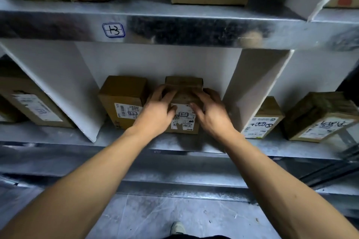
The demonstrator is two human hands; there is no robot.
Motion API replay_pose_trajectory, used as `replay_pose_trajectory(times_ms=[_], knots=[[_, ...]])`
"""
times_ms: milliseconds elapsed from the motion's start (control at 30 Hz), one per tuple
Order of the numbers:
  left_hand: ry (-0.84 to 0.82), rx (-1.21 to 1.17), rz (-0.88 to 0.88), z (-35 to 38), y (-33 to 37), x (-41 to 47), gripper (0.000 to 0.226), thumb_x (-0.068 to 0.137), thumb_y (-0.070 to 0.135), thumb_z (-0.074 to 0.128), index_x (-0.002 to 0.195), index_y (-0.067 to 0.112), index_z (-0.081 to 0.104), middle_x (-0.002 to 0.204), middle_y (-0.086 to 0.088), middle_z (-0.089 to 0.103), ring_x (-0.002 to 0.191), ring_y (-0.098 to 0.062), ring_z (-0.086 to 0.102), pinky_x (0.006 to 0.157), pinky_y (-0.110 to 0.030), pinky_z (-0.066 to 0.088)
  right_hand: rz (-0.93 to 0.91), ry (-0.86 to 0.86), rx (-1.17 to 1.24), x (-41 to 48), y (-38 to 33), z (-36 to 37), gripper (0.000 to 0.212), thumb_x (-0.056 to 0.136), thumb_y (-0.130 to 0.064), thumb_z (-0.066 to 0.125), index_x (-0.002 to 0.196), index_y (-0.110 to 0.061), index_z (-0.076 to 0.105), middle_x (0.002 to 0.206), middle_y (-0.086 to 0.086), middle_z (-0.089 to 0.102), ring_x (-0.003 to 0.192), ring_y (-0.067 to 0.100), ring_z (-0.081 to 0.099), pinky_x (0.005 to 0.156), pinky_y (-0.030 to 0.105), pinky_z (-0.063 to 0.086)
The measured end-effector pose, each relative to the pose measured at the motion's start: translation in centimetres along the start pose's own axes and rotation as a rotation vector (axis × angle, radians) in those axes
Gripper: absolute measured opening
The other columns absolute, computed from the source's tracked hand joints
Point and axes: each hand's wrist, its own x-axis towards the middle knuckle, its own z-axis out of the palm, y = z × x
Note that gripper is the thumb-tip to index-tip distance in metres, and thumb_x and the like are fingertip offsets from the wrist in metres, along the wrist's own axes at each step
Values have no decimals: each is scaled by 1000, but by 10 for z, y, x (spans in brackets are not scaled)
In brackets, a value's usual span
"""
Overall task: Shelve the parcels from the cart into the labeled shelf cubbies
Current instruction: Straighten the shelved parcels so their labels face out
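**At the middle cubby: both hands on a parcel**

Far left, in the neighbouring cubby, a labelled carton (33, 106) lies at an angle on the metal shelf (68, 136). A white divider (64, 87) slants between that cubby and the middle one. Above it, on the front lip of the upper shelf (194, 25), a blue-bordered tag (113, 30) carries handwriting I cannot read for certain.

Inside the middle cubby, a brown box (123, 101) stands at the left with its white label facing me. My left hand (157, 110) comes next. Its fingers are spread and bent over the top left edge of the parcel (184, 106), and its thumb presses the front label.

The parcel stands upright on the shelf, just beside the brown box and towards the front of the cubby. A handwritten mark on its label is partly hidden by my thumbs.

My right hand (211, 112) clasps the parcel's right side. Its fingers wrap round the far edge and its thumb lies on the front face.

Right of that, a second divider (250, 87) closes off the cubby. Beyond it, two more boxes sit tilted in the next cubby, a small box (262, 120) and a taped box (320, 116), both with labels facing out.
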Motion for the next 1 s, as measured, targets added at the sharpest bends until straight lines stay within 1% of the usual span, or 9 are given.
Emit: replay_pose_trajectory(times_ms=[100, 267, 400, 533, 633, 700, 833, 933, 1000], knots=[[42, -31, 26, 4, -2, 1, 52, 92, 24, 61, 141, 19, 47, 147, -9, 34, 130, -32, 42, 106, -47, 42, -4, 32, 42, -1, 1, 4, 42, 97, -17, 62, 139, -13, 57, 141, 21, 46, 123, 34, 52, 98, 6, 22], [95, -101, 39, 10, 4, 4, 45, 91, 20, 62, 135, 13, 54, 143, -15, 40, 128, -35, 44, 107, -48, 41, 12, 84, 69, -3, 4, 5, 40, 97, -17, 62, 137, -14, 58, 140, 18, 47, 121, 31, 54, 98, 11, 29], [106, -129, 59, 16, 11, 7, 44, 91, 18, 64, 133, 11, 56, 142, -16, 41, 126, -35, 46, 109, -39, 37, 52, 124, 70, -6, 9, 0, 39, 96, -16, 62, 135, -14, 59, 140, 16, 50, 124, 28, 51, 102, 16, 31], [115, -117, 92, 21, 17, 5, 45, 89, 16, 66, 132, 10, 56, 141, -18, 43, 124, -35, 47, 107, -31, 32, 85, 133, 58, -8, 14, -3, 38, 96, -16, 61, 135, -14, 60, 139, 15, 52, 127, 28, 49, 104, 17, 30], [122, -115, 106, 21, 16, 3, 46, 88, 16, 66, 133, 10, 56, 140, -19, 43, 121, -36, 48, 107, -33, 34, 74, 120, 48, -9, 16, -5, 38, 96, -16, 62, 134, -15, 60, 138, 14, 53, 126, 25, 48, 100, 11, 27], [115, -108, 103, 21, 17, 1, 47, 89, 17, 66, 134, 10, 55, 141, -18, 42, 121, -36, 48, 107, -34, 35, 69, 115, 42, -9, 17, -6, 38, 96, -16, 62, 134, -15, 60, 138, 13, 53, 127, 25, 47, 101, 10, 27], [92, -109, 95, 19, 19, -1, 47, 91, 21, 64, 136, 12, 53, 144, -16, 38, 123, -35, 45, 108, -35, 34, 71, 105, 43, -9, 18, -8, 38, 96, -17, 63, 134, -15, 61, 137, 13, 55, 127, 27, 49, 107, 24, 35], [58, -113, 87, 17, 22, 2, 49, 91, 24, 63, 137, 14, 52, 145, -15, 35, 124, -35, 44, 109, -37, 36, 72, 124, 16, -10, 18, -8, 38, 96, -16, 62, 134, -14, 61, 134, 12, 57, 123, 27, 51, 102, 23, 36], [30, -106, 89, 15, 21, 3, 51, 91, 26, 63, 139, 15, 49, 146, -13, 32, 125, -35, 44, 108, -38, 37, 80, 120, 2, -10, 15, -9, 38, 96, -16, 61, 134, -14, 60, 131, 12, 58, 120, 28, 52, 101, 26, 38]])
